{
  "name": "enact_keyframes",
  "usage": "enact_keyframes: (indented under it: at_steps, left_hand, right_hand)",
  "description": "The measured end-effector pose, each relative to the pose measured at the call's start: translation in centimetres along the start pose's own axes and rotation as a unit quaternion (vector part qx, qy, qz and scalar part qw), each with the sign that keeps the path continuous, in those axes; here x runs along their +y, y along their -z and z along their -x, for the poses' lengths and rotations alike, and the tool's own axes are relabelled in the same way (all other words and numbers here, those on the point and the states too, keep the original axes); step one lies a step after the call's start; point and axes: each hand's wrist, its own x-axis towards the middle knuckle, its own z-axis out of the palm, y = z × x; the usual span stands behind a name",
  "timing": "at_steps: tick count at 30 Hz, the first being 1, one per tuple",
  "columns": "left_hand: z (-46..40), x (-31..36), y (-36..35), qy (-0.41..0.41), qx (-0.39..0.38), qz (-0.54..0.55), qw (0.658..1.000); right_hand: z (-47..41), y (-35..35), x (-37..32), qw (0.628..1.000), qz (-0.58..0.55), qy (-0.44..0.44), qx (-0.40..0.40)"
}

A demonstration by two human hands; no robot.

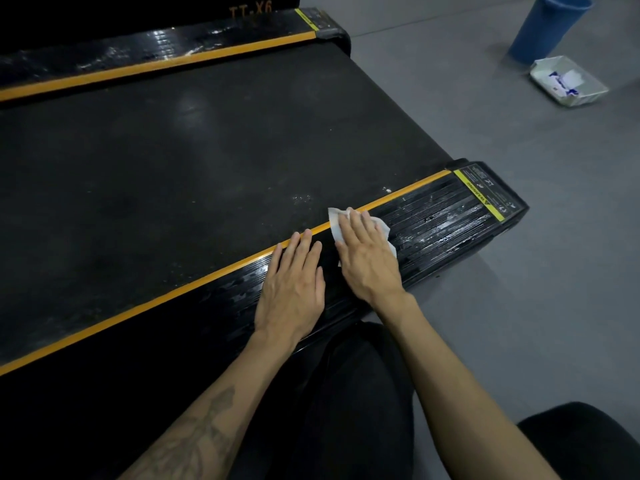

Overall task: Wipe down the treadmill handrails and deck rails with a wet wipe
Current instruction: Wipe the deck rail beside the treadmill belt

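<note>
Brightness: you work in dim, even indoor light.
Glare: the wet near deck rail point(440, 220) and far deck rail point(156, 46) throw white glints at you; a soft sheen lies on the treadmill belt point(190, 109).
Shadows: faint, soft-edged.
Blur: the blue bin point(547, 26) and wipe pack point(568, 81) look smeared.
Distortion: your straight rails bend toward the edges.

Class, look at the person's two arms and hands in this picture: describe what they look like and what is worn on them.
Both forearms are bare, with no sleeves showing. The left hand and the right hand wear no gloves, and no rings or watch can be seen. The left forearm carries a dark tattoo along its upper side; its design is too blurred to make out. The right forearm shows no markings.
</note>
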Motion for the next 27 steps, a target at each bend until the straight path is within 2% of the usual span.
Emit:
enact_keyframes:
  at_steps: [2, 4, 7, 10, 13, 15, 18, 23, 27]
  left_hand:
    - [0.0, 0.0, 0.0, 0.001, -0.001, 0.001, 1.0]
    - [-0.1, 0.0, 0.0, 0.002, 0.001, 0.007, 1.0]
    - [-0.1, 0.0, 0.1, 0.0, 0.0, 0.008, 1.0]
    - [0.0, 0.0, 0.1, 0.001, 0.002, 0.004, 1.0]
    - [0.0, 0.1, 0.1, 0.0, 0.0, 0.0, 1.0]
    - [-0.1, 0.1, 0.2, 0.001, 0.0, 0.006, 1.0]
    - [0.0, 0.1, 0.3, 0.003, -0.005, 0.011, 1.0]
    - [0.0, 0.2, 0.5, 0.005, -0.004, 0.01, 1.0]
    - [-0.1, 0.2, 0.4, 0.005, -0.003, 0.01, 1.0]
  right_hand:
    - [0.8, -0.4, -1.1, 0.999, -0.03, -0.021, 0.023]
    - [0.6, -0.6, -1.8, 0.999, -0.05, 0.012, 0.013]
    - [-1.4, 0.1, -0.6, 0.998, 0.004, 0.064, -0.016]
    - [-1.9, 0.8, 0.9, 0.999, 0.038, 0.028, -0.018]
    - [0.1, 0.3, -0.6, 0.998, -0.04, -0.027, 0.03]
    - [0.3, -0.1, -1.6, 0.997, -0.063, 0.001, 0.035]
    - [-1.1, 0.3, -0.7, 0.999, -0.026, 0.041, 0.007]
    - [-1.0, 0.5, -0.2, 0.999, -0.033, -0.032, 0.026]
    - [-1.0, 0.6, -0.1, 0.996, -0.071, -0.02, 0.039]
